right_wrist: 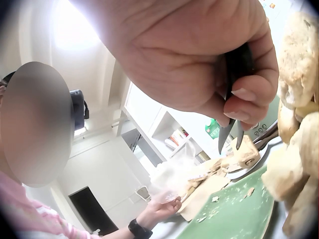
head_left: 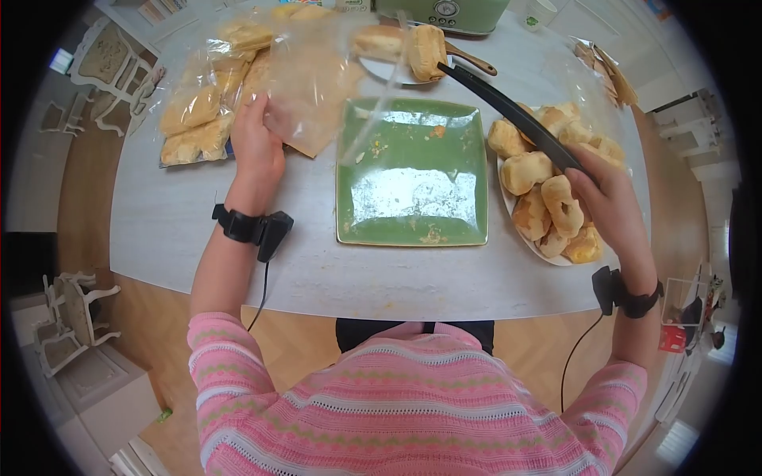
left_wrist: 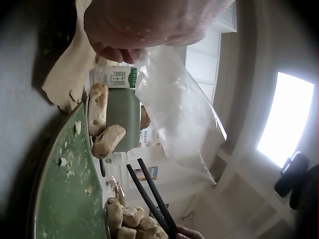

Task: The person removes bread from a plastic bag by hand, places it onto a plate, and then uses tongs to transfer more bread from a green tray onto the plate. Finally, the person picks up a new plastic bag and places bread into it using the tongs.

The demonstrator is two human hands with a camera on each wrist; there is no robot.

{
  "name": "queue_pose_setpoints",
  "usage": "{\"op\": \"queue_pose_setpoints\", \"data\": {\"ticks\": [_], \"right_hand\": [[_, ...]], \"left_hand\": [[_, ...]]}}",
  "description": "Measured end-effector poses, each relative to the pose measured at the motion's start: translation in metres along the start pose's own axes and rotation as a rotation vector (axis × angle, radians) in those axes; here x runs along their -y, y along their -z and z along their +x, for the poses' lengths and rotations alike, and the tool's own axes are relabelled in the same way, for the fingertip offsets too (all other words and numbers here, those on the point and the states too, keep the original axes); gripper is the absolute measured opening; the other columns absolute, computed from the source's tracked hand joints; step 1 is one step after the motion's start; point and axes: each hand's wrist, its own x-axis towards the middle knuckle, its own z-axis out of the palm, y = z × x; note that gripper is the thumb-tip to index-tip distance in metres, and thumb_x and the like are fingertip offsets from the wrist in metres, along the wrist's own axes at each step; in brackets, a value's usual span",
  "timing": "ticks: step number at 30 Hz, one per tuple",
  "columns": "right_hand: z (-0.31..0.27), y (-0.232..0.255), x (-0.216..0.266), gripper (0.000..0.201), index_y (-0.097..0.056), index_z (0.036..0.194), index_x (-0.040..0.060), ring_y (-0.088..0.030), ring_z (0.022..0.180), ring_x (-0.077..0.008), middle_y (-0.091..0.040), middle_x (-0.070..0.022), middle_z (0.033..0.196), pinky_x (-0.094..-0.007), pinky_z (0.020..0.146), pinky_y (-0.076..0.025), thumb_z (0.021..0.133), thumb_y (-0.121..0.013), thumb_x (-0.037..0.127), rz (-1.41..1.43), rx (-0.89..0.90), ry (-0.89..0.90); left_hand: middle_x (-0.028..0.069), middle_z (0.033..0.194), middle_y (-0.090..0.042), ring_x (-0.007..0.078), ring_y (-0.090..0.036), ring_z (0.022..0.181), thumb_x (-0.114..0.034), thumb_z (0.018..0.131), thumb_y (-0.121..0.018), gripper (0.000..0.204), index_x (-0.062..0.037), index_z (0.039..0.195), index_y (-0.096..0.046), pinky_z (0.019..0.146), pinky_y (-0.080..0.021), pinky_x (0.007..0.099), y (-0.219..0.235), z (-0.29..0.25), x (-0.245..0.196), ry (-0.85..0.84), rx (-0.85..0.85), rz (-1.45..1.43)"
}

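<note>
My left hand (head_left: pixel 258 151) grips the edge of a clear plastic bag (head_left: pixel 311 91), which stands up beside the green plate; in the left wrist view the bag (left_wrist: pixel 174 107) spreads out, see-through and bare of food. My right hand (head_left: pixel 615 202) holds black tongs (head_left: pixel 508 111) over the bread rolls (head_left: pixel 527 172), their tips pointing toward a bread piece (head_left: pixel 427 54) at the back. Between my hands lies the square green plate (head_left: pixel 409 186), with crumbs scattered on it. In the right wrist view, fingers curl around the tongs (right_wrist: pixel 227 137).
Several packaged loaves (head_left: pixel 190 107) lie at the left, near a brown paper sheet (head_left: pixel 313 143). A white plate (head_left: pixel 514 222) carries the rolls at the right. Behind the green plate are a smaller white plate (head_left: pixel 394 78), a wooden handle (head_left: pixel 474 60) and a green toaster (head_left: pixel 476 16).
</note>
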Motion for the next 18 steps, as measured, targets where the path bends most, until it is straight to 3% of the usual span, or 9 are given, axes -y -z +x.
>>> {"op": "queue_pose_setpoints", "data": {"ticks": [3,5,7,8,10,14,18], "right_hand": [[-0.02,-0.022,-0.015,0.03,-0.06,0.12,0.0007,-0.053,0.063,-0.012,-0.053,-0.0066,0.069,-0.0288,0.06,-0.045,0.092,-0.059,0.011,-0.004,-0.012,0.087],[-0.031,-0.037,-0.017,0.032,-0.06,0.121,0.0045,-0.062,0.068,-0.0296,-0.064,-0.0173,0.08,-0.0351,0.064,-0.048,0.09,-0.06,0.01,-0.083,0.025,0.157],[-0.041,-0.054,-0.015,0.03,-0.06,0.119,0.0039,-0.063,0.076,-0.0363,-0.066,-0.0183,0.085,-0.0404,0.066,-0.049,0.089,-0.06,0.01,-0.117,0.032,0.176],[-0.042,-0.064,-0.017,0.03,-0.06,0.119,0.0039,-0.063,0.076,-0.0363,-0.066,-0.0183,0.085,-0.0404,0.066,-0.049,0.089,-0.06,0.01,-0.111,0.026,0.172],[-0.044,-0.086,-0.024,0.03,-0.059,0.118,0.0039,-0.064,0.079,-0.0362,-0.066,-0.0177,0.088,-0.0426,0.066,-0.05,0.088,-0.061,0.01,-0.128,-0.048,0.367],[-0.046,-0.119,-0.033,0.034,-0.054,0.121,0.0049,-0.064,0.073,-0.0352,-0.064,-0.0151,0.084,-0.044,0.061,-0.051,0.088,-0.06,0.01,-0.206,-0.157,0.469],[-0.05,-0.143,-0.038,0.034,-0.052,0.122,0.0051,-0.062,0.07,-0.0359,-0.06,-0.0149,0.086,-0.0445,0.059,-0.051,0.089,-0.059,0.011,-0.279,-0.145,0.421]], "left_hand": [[0.0028,0.098,-0.06,0.0132,-0.059,0.088,-0.014,0.097,-0.055,0.011,-0.0063,0.104,-0.056,0.08,-0.051,0.0296,0.017,-0.026,-0.004,0.017,-0.042,0.027],[0.0024,0.096,-0.06,0.0133,-0.059,0.087,-0.015,0.097,-0.055,0.011,-0.0065,0.104,-0.056,0.078,-0.05,0.0296,0.041,-0.032,0.001,0.02,-0.045,0.011],[0.0021,0.095,-0.06,0.0133,-0.059,0.086,-0.015,0.097,-0.055,0.011,-0.0066,0.104,-0.057,0.077,-0.05,0.0297,0.048,-0.043,0.0,0.023,-0.048,-0.004],[0.0017,0.094,-0.06,0.0133,-0.059,0.086,-0.016,0.097,-0.055,0.011,-0.0073,0.104,-0.057,0.075,-0.049,0.0297,0.05,-0.051,-0.002,0.031,-0.065,0.003],[0.0012,0.092,-0.06,0.0133,-0.059,0.085,-0.017,0.097,-0.055,0.011,-0.008,0.103,-0.057,0.074,-0.049,0.0297,0.052,-0.064,-0.006,0.036,-0.075,0.015],[0.0012,0.091,-0.06,0.013,-0.058,0.083,-0.02,0.098,-0.055,0.011,-0.0093,0.101,-0.057,0.071,-0.048,0.0299,0.061,-0.082,-0.008,0.093,-0.115,0.028],[0.0024,0.088,-0.06,0.0128,-0.057,0.08,-0.02,0.098,-0.055,0.011,-0.0088,0.099,-0.055,0.07,-0.048,0.0293,0.056,-0.099,-0.008,0.093,-0.138,0.015]]}}
